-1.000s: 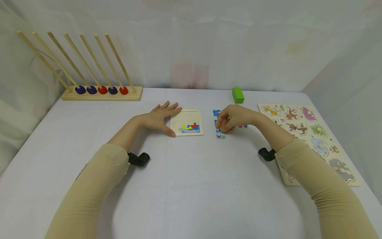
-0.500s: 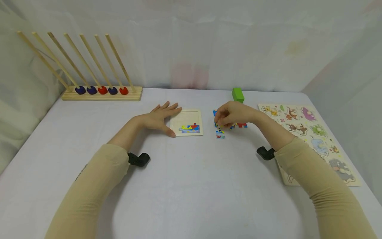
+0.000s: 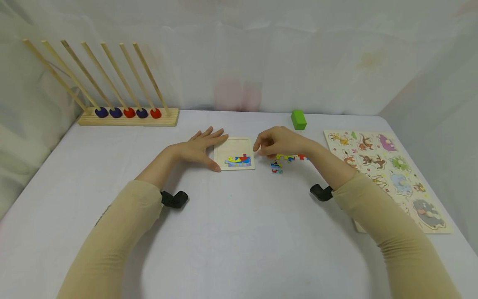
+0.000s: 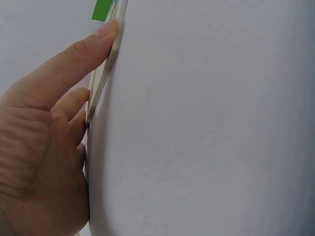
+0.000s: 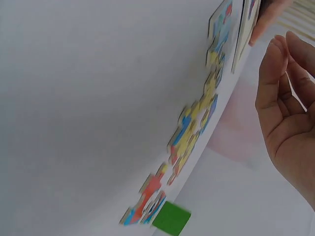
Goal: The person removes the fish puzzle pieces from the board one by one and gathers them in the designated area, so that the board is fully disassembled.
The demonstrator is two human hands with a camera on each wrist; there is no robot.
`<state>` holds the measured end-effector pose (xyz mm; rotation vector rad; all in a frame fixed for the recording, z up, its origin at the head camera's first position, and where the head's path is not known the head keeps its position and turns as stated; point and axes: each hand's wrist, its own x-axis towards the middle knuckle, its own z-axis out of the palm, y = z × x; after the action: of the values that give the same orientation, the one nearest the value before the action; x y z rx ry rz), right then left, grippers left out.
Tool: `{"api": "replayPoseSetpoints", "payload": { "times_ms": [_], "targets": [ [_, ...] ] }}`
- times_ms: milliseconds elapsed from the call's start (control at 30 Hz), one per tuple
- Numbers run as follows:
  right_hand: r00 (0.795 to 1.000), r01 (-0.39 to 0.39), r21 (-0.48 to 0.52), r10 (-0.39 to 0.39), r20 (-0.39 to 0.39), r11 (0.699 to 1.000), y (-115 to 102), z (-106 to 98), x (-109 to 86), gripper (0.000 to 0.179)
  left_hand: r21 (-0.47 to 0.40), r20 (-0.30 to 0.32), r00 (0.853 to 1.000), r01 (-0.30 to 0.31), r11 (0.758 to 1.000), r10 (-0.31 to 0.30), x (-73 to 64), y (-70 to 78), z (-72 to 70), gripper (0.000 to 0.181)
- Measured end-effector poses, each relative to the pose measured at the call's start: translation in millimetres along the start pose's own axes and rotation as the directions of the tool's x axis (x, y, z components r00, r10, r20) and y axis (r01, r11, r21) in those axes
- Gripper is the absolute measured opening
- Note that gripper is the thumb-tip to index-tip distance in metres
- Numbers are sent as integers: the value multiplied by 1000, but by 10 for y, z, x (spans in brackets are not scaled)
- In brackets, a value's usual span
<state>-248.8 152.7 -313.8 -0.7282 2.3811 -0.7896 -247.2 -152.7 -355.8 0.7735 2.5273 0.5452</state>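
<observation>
My left hand (image 3: 198,148) lies with spread fingers along the left side of a small wooden puzzle tray (image 3: 233,143). In the left wrist view, its thumb (image 4: 83,56) touches the tray's edge. Joined picture pieces (image 3: 239,160) fill the bottom of the tray. My right hand (image 3: 281,142) hovers just right of the tray, fingers bent. In the right wrist view, its thumb and fingertips come together; no piece shows between them, though one could be hidden. Loose jigsaw pieces (image 3: 276,167) lie below and right of that hand, some covered by it.
A green block (image 3: 298,119) stands behind the right hand. At right lies a large animal peg puzzle board (image 3: 401,164), partly under the right forearm. A wooden rack (image 3: 128,120) with upright rods and red and blue beads stands at back left.
My right hand has lifted from the loose pieces and moved left towards the tray, uncovering more yellow and red pieces. My left hand has stayed at the tray.
</observation>
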Motion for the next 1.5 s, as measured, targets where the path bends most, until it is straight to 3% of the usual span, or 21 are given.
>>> {"api": "replayPoseSetpoints", "payload": {
  "times_ms": [500, 867, 1133, 1500],
  "targets": [
    [994, 110, 3, -110, 12, 994, -221, 185, 203, 23, -1, 1, 1000, -6, 1000, 6, 1, -1, 1, 110],
    [991, 130, -40, -129, 37, 991, -345, 254, 330, 31, -6, 1, 1000, -7, 1000, 7, -6, 6, -7, 109],
    [994, 98, -34, -96, 59, 995, -336, 323, 392, 32, -10, 3, 1000, -17, 1000, 17, -3, -1, -3, 110],
    [994, 102, -62, -100, 35, 993, -339, 377, 403, 29, -17, 2, 1000, -12, 1000, 13, -13, 12, -10, 110]
  ]
}}
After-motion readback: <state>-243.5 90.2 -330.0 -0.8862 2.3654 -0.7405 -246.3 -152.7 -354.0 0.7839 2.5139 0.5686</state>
